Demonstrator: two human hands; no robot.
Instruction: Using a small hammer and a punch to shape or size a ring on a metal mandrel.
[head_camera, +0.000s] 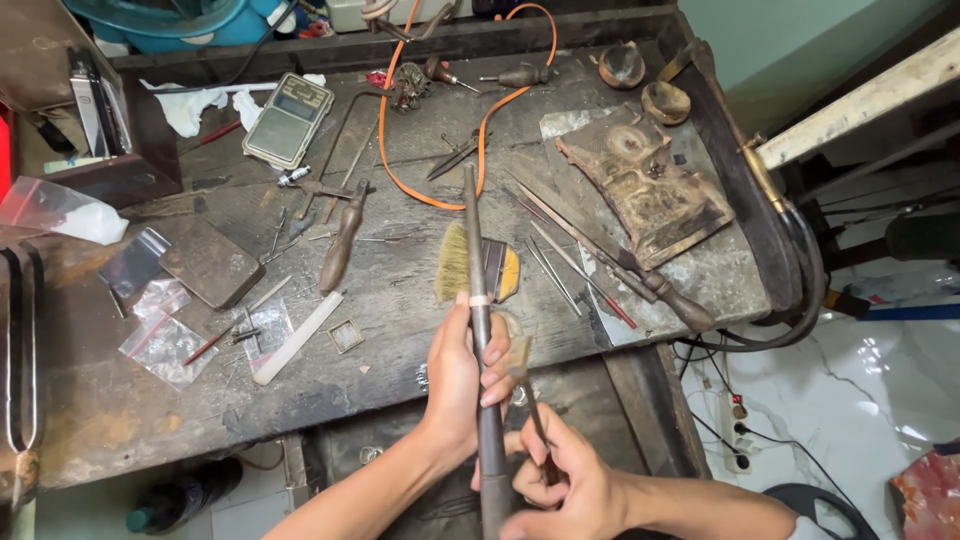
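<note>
Over cluttered workbench (420, 300), left hand (455, 375) clasps stiff, heavy-looking tapered rod (478, 290) mid-shaft, pointing twelve o'clock; right hand (570, 480) pinches small hammer (530, 400).

On the workbench (400, 290), a brush (455, 262) lies at centre, behind the mandrel (477, 260). A scale (288, 118) sits far left of it, a file (345, 240) between them. Right of the brush lies a slab (645, 185); two bowls (640, 82) stand behind the slab.
</note>
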